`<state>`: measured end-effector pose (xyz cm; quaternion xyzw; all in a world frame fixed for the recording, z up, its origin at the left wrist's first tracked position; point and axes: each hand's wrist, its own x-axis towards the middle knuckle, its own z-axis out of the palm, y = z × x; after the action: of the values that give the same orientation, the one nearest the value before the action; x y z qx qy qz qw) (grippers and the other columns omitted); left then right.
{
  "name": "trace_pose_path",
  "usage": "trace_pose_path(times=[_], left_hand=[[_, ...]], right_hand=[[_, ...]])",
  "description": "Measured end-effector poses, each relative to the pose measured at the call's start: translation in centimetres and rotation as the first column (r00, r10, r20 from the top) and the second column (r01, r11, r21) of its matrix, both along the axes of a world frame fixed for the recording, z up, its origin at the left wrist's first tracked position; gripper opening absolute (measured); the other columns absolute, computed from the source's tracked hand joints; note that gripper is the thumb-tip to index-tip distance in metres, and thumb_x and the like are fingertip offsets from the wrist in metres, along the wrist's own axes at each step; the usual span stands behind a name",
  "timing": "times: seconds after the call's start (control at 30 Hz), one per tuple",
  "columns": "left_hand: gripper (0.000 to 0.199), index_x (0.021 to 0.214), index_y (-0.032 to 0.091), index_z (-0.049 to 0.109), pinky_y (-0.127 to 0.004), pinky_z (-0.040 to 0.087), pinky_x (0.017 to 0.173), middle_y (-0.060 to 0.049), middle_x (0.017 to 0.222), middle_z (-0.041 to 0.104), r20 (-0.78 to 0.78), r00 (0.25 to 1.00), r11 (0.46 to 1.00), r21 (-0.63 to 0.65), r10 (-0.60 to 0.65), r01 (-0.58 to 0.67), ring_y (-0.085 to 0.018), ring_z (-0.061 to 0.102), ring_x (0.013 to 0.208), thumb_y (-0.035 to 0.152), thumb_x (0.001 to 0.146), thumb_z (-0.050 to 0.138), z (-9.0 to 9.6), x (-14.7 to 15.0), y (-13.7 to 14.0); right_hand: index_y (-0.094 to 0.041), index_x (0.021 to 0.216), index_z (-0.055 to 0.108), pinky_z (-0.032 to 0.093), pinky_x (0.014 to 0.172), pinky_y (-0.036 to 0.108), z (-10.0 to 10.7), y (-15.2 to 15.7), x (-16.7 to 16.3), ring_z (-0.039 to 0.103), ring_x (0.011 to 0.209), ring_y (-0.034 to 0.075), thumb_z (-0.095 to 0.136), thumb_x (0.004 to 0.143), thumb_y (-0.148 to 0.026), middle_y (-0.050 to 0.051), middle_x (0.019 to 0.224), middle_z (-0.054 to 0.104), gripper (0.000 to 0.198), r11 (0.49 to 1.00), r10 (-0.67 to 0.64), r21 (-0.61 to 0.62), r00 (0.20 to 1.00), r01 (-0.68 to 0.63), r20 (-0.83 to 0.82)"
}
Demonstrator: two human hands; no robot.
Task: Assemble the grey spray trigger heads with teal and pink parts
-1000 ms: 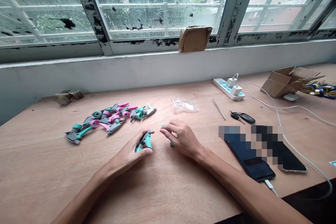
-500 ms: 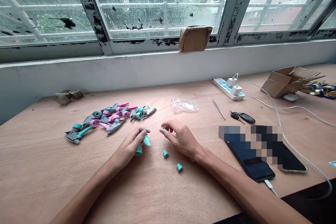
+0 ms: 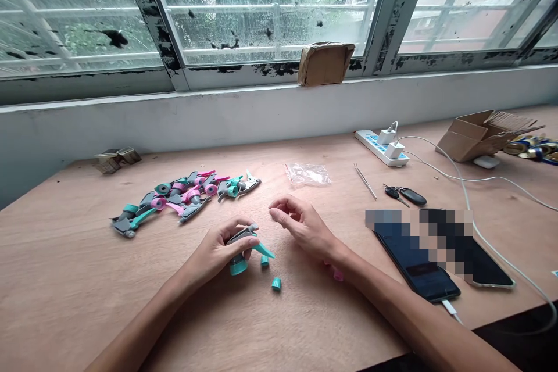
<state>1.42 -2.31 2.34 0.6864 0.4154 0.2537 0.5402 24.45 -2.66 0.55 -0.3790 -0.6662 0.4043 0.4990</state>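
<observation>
Hands at work on a wooden table. We hold in our left hand a grey-and-teal spray head: the thumb presses on the near side, the fingers wrap the far side, the teal collar points down and the teal lever slants toward the right. The spray head lies over the middle of the table, nearer the front edge than the pile of spray heads; we cannot tell whether its collar touches the wood. Our right hand is bent, thumb and forefinger tips close together; we cannot tell whether they pinch anything. Just beside the lever we note 2 small teal caps, 1 nearer the front edge than the other. A pink piece is partly hidden by our right forearm. The pile, in grey, pink and teal, spreads left of centre, toward the back edge. Behind our right hand, near the back edge, lies a clear plastic bag. Toward the right we find tweezers, keys and 2 phones, the phones close to the front edge.
</observation>
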Motion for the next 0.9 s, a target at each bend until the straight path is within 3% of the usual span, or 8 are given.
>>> trace_pose_path(times=[0.23, 0.47, 0.9], left_hand=[[0.038, 0.116, 0.02, 0.063, -0.02, 0.04, 0.054, 0.004, 0.068, 0.058, -0.044, 0.999, 1.0, 0.009, 0.002, -0.002, -0.012, 0.051, 0.061, 0.051, 0.094, 0.064, 0.4, 0.1, -0.2], [0.047, 0.1, 0.019, 0.066, -0.022, 0.04, 0.052, 0.002, 0.065, 0.056, -0.012, 0.994, 0.994, -0.028, 0.105, -0.106, -0.015, 0.052, 0.06, 0.063, 0.098, 0.048, 1.2, 0.5, -0.9], [0.043, 0.097, 0.019, 0.066, -0.02, 0.042, 0.053, 0.004, 0.072, 0.052, 0.026, 0.996, 0.993, -0.093, 0.081, -0.078, -0.012, 0.051, 0.063, 0.061, 0.095, 0.057, 0.8, 0.6, -0.6]], right_hand=[[-0.022, 0.114, 0.07, 0.045, 0.065, 0.025, 0.1, -0.5, -0.3, 0.06, 0.08, 0.014, 0.065, 0.096, -0.031, 0.001, 0.09, 0.066, 0.02, 0.99, 0.131, -0.044, 0.991, -0.132, -0.027], [-0.022, 0.112, 0.072, 0.046, 0.064, 0.024, 0.2, -0.8, -0.6, 0.06, 0.079, 0.014, 0.066, 0.095, -0.027, 0.001, 0.09, 0.067, 0.019, 0.99, 0.139, -0.025, 0.989, -0.138, 0.041], [-0.021, 0.111, 0.073, 0.044, 0.059, 0.022, 0.2, -0.9, -0.7, 0.057, 0.069, 0.012, 0.069, 0.094, -0.025, -0.002, 0.082, 0.067, 0.019, 0.987, 0.162, -0.02, 0.986, -0.161, 0.049]])
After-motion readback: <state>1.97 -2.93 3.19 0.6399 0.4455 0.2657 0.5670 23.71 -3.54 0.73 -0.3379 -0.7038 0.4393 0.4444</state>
